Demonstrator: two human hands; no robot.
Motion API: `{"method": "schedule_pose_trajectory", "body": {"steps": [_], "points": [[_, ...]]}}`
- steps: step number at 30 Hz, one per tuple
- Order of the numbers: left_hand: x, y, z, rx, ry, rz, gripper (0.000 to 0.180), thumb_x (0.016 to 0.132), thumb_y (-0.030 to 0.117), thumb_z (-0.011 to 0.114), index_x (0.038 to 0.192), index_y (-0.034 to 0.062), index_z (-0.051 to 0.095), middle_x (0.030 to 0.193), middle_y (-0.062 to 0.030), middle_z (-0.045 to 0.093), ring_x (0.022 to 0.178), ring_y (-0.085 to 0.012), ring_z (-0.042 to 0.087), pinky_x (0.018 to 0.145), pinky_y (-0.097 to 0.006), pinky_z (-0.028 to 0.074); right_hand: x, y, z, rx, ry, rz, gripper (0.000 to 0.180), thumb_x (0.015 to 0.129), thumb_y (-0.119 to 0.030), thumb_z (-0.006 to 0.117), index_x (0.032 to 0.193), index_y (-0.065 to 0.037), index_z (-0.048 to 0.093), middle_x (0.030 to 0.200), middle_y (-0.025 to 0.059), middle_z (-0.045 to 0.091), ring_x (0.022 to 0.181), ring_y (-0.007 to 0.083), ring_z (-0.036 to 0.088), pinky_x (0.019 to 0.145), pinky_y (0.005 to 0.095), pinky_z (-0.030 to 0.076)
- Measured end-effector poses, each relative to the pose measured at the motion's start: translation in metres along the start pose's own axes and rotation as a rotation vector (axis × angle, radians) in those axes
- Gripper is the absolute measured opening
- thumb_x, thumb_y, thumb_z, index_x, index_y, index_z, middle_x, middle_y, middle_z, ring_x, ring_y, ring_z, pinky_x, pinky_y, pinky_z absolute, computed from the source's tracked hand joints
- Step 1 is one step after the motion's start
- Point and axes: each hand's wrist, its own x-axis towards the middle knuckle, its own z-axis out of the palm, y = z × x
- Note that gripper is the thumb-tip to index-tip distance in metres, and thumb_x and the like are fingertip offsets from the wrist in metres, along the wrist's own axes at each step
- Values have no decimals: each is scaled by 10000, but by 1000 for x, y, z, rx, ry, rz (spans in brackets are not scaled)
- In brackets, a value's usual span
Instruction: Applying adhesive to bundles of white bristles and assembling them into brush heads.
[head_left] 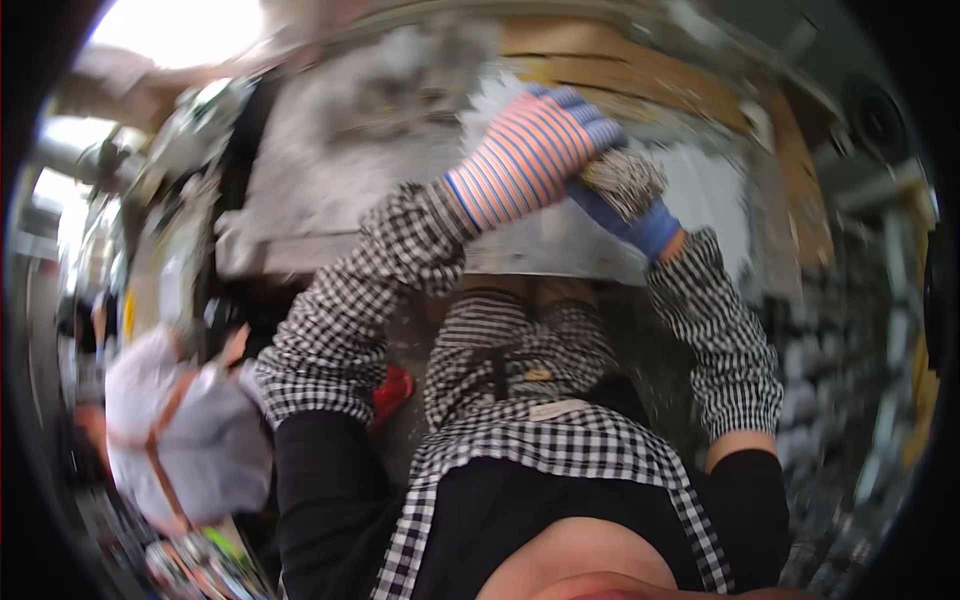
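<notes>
My left hand (535,150) wears a glove with orange, white and blue stripes and presses down over a bundle of small shiny metal pieces (625,180). My right hand (640,222), in a blue glove, cups the same bundle from below. Both hands are closed around it above a grey metal work surface (330,180). Checkered sleeve covers run along both forearms. The picture is blurred, so the bundle's exact make-up is unclear.
Brown cardboard (640,70) lies at the back of the surface. Heaps of small silvery parts (860,380) fill the right side. Another person in a light grey top (180,420) is low at the left. A red object (392,392) shows near my left elbow.
</notes>
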Motion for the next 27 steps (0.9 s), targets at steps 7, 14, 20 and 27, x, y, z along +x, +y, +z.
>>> {"method": "schedule_pose_trajectory", "body": {"steps": [7, 14, 20, 27], "points": [[121, 31, 116, 24, -29, 446, 473, 705, 179, 794, 1147, 239, 636, 1093, 17, 669, 1140, -219, 608, 990, -391, 464, -104, 79, -53, 38, 44, 541, 272, 884, -321, 703, 1106, -166, 687, 1021, 64, 727, 944, 257, 696, 829, 382, 558], [135, 39, 159, 0, -60, 602, 283, 823, 173, 659, 1099, 233, 629, 1024, 11, 658, 1080, -217, 623, 945, -383, 476, -144, 88, -52, 252, 40, 814, 224, 833, -207, 763, 1009, -85, 696, 973, 81, 730, 903, 221, 699, 803, 354, 548], [131, 40, 179, -15, -105, 600, 272, 831, 164, 655, 1093, 234, 632, 1034, 9, 655, 1084, -221, 620, 946, -377, 479, -155, 93, -37, 146, -61, 918, 215, 851, -203, 749, 1007, -63, 700, 990, 105, 725, 904, 235, 691, 812, 352, 541], [123, 37, 191, -54, -28, 590, 349, 793, 119, 693, 1115, 239, 635, 1013, 14, 659, 1041, -223, 630, 931, -375, 498, -150, 87, -34, 171, -88, 1004, 217, 883, -212, 710, 1020, -45, 694, 988, 114, 722, 914, 248, 691, 836, 359, 541]]}}
